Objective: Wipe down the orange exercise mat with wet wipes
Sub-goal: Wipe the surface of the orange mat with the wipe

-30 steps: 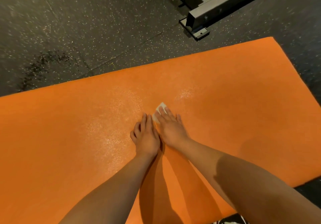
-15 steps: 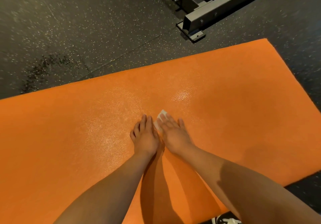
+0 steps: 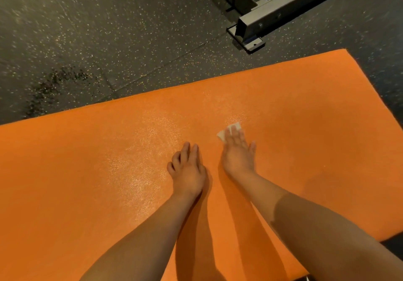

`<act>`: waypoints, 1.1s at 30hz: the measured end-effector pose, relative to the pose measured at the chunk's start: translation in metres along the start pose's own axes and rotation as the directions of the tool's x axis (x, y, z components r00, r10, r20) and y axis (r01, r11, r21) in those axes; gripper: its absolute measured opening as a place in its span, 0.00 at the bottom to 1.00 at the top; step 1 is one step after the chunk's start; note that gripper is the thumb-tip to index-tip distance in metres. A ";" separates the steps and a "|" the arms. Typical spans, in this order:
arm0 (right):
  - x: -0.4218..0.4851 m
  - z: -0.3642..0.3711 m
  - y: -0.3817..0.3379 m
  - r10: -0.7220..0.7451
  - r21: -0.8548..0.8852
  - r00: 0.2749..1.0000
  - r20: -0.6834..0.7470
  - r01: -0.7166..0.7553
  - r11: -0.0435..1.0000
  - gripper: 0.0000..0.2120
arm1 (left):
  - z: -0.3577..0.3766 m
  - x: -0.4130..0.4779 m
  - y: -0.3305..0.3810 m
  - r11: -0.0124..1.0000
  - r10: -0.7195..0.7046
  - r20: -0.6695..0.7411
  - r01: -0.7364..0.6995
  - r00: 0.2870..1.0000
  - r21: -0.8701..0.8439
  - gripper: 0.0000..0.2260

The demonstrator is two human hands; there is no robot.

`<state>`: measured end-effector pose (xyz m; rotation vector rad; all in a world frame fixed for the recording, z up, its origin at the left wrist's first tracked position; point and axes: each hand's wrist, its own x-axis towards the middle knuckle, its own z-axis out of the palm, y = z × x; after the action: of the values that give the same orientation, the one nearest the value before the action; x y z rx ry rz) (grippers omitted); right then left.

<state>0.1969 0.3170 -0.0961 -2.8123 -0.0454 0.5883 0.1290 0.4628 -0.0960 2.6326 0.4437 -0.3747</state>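
Two bare forearms reached forward over the orange exercise mat, which lay flat on the floor. The left hand rested on the mat, fingers close together and loosely bent. The right hand, a moment earlier beside it, had slid away rightward and farther out, straight fingers slightly spread, pressing the white wet wipe flat. A damp sheen lay left of centre, so wiping seemed to be moving onto drier mat. Beyond lay speckled dark floor and a grey metal frame. No writing was readable
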 end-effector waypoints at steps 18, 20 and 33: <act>0.004 0.010 -0.050 -0.267 0.040 0.958 0.100 0.265 0.964 0.30 | -0.023 0.037 -0.012 0.990 -0.133 -0.084 0.129 0.988 -0.061 0.25; 0.008 0.013 -0.051 -0.378 -0.007 0.919 0.115 0.381 0.925 0.28 | -0.025 0.045 -0.011 0.990 -0.135 -0.069 0.131 0.988 -0.058 0.25; 0.058 -0.003 -0.068 -0.473 -0.058 0.878 0.074 0.478 0.877 0.28 | -0.036 0.072 -0.025 0.996 -0.088 -0.038 0.088 0.995 0.011 0.25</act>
<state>0.2533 0.3871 -0.0979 -2.6956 -0.7637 0.5511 0.1923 0.5188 -0.0978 2.6422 0.5725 -0.3579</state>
